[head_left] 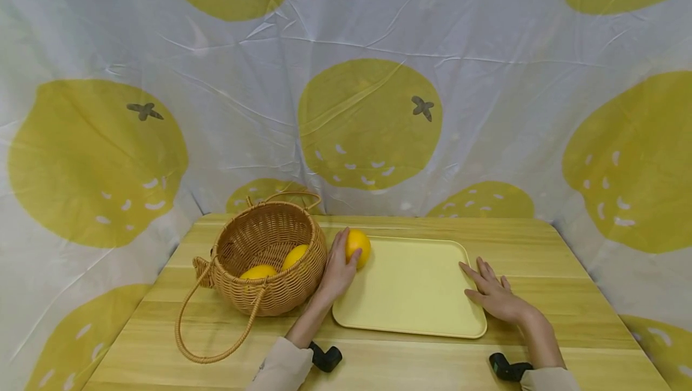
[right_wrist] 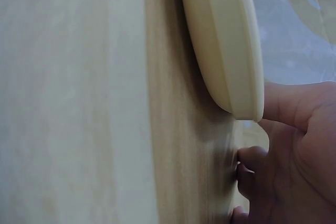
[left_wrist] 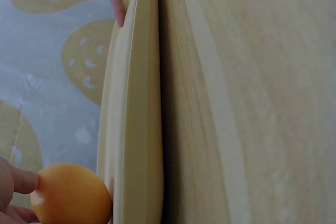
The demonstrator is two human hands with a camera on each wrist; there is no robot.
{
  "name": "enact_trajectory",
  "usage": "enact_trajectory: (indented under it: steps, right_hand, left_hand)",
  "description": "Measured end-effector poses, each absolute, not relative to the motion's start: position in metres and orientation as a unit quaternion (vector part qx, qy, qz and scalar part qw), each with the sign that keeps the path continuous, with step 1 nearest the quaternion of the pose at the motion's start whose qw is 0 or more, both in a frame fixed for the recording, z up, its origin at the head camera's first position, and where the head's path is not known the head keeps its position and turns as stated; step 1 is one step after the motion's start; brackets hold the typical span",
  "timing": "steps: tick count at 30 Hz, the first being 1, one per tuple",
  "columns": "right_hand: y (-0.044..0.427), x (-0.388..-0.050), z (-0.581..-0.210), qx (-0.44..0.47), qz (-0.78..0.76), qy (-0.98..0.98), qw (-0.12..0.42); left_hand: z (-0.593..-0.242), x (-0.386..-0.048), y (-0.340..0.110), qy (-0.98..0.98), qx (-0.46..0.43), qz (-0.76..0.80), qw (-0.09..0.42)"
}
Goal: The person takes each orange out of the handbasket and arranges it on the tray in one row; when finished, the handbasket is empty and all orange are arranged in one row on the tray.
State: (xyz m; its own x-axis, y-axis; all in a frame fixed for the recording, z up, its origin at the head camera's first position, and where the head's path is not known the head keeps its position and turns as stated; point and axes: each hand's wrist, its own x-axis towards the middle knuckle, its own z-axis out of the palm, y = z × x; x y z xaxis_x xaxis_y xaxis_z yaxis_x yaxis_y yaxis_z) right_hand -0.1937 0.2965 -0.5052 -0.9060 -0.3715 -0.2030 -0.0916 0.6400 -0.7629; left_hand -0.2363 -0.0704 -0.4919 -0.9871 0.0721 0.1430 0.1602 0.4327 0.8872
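One per hand rn: gripping an orange (head_left: 363,250) with left hand (head_left: 336,272), touching tray (head_left: 411,289) with loosely spread right hand (head_left: 498,296).

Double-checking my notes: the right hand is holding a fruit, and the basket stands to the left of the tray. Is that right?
Not quite: the left hand is holding the fruit, as the head view shows. The basket does stand to the left of the tray.
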Motion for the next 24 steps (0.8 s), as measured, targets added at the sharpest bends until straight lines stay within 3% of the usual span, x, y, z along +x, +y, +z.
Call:
enact_trajectory:
  steps: [24]
  right_hand:
    - [0.2965, -0.1937, -0.5044, -0.131, -0.406, 0.888, 0.171]
  left_hand:
    - [-0.4889, -0.2361, -0.0689, -0.838, -0.059, -0.542, 0.038]
